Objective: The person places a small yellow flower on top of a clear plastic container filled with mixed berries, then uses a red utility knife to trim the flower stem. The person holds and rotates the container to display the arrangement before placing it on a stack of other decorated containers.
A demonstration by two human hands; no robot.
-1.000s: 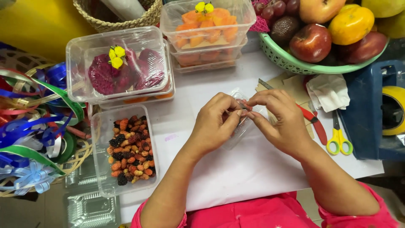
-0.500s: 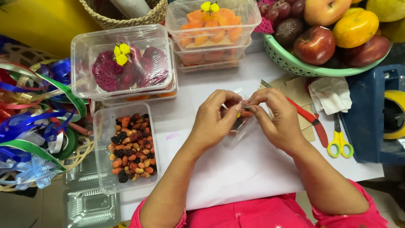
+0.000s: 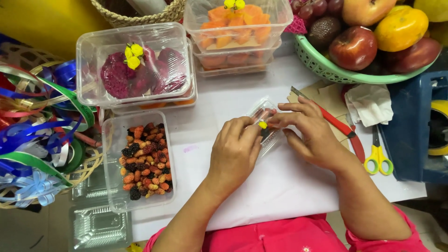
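My left hand (image 3: 235, 151) and my right hand (image 3: 310, 133) meet over a small clear plastic box (image 3: 265, 122) lying on the white table (image 3: 280, 182). Both hands grip it. Their fingertips pinch a tiny yellow flower (image 3: 263, 125) on top of the box. Red and dark berries show inside it. Just left of my left hand stands an open clear tub of mulberries (image 3: 144, 159), red, orange and black.
Lidded boxes of pink fruit (image 3: 135, 70) and orange fruit (image 3: 238, 28) stand behind. A green basket of fruit (image 3: 345, 65) sits at back right. A red cutter (image 3: 343, 128), yellow scissors (image 3: 378, 156), tissue (image 3: 371, 103), ribbons (image 3: 42, 130) and empty boxes (image 3: 98, 226) surround.
Both hands have lowered the small box onto the table and shifted slightly right. The yellow flower now shows between the fingertips.
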